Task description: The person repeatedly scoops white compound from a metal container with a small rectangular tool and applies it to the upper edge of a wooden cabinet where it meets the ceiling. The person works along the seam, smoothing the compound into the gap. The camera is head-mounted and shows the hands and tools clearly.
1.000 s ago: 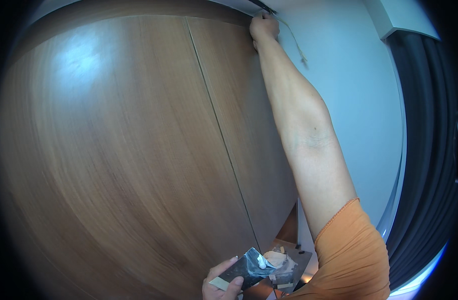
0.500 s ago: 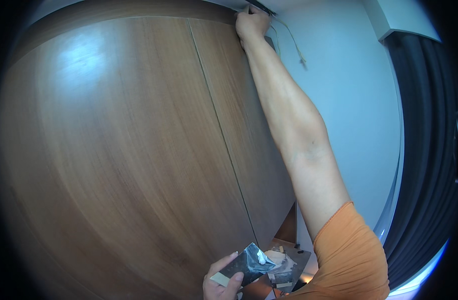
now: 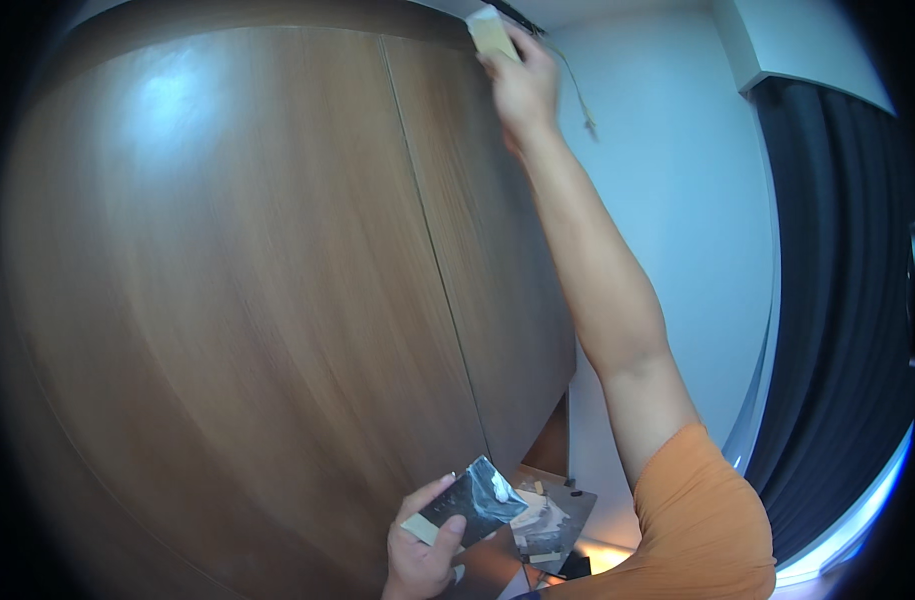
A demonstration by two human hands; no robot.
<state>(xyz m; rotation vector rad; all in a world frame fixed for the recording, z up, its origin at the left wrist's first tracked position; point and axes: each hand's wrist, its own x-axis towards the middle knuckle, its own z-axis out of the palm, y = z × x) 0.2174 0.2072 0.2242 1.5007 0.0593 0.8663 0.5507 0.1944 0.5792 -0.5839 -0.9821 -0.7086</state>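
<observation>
Right grip (image 3: 531, 92) clamped on pale flat tool (image 3: 492, 37), near top corner of wood panel (image 3: 278, 260); tool hidden half-second ago, now showing, so working angle seems changed. Left grip (image 3: 421, 562) pinches dark plate (image 3: 463, 512) bearing white paste (image 3: 501, 488).

You have a moderately lit view with a cool, bluish cast over the wall (image 3: 668, 200). A soft white glare (image 3: 170, 100) sits high on the left of the wooden panel (image 3: 278, 300), whose grain fades into dimness toward the bottom left. Strong light (image 3: 856, 535), washed out to bluish white, shows at the lower right beneath the dark curtain (image 3: 823, 300), its folds sinking near black. A warm glow (image 3: 608, 556) shows low beside your orange sleeve (image 3: 698, 510). Your raised right hand (image 3: 530, 92) looks slightly soft. Straight edges bow, and the corners fall to black.
</observation>
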